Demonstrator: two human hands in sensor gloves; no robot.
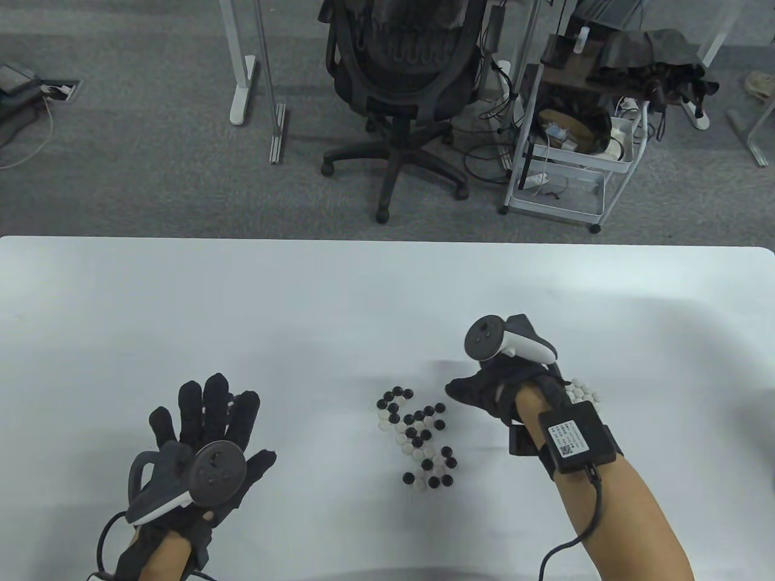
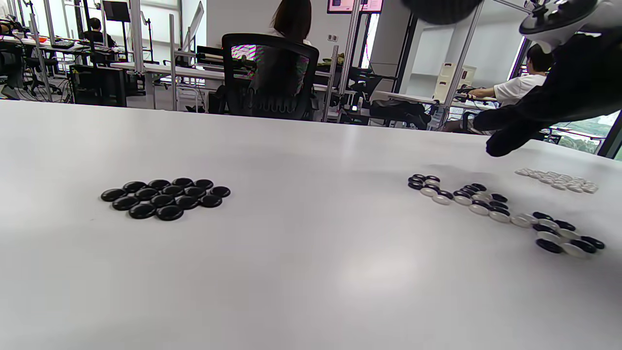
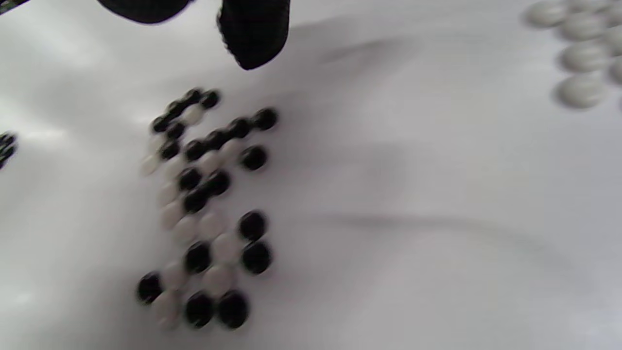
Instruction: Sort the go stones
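- Table view shows the left hand [image 1: 203,433] flat, fingers spread and straight, holding nothing.
- Under and ahead of its fingers lies the black stone group [image 2: 165,197].
- The right hand [image 1: 493,393] hovers with fingers loosely curled; whether it grips a stone cannot be told.
- The mixed stone pile [image 1: 418,439] sits just left of it, the white stone group [image 1: 582,391] just right, partly hidden by the wrist.

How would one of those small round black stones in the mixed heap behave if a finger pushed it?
A small round black stone looks glossy and lens-shaped, so it would probably slide easily on the smooth white table. It lies flat and low, so tipping seems unlikely. Packed against white stones, it would likely nudge its neighbours.
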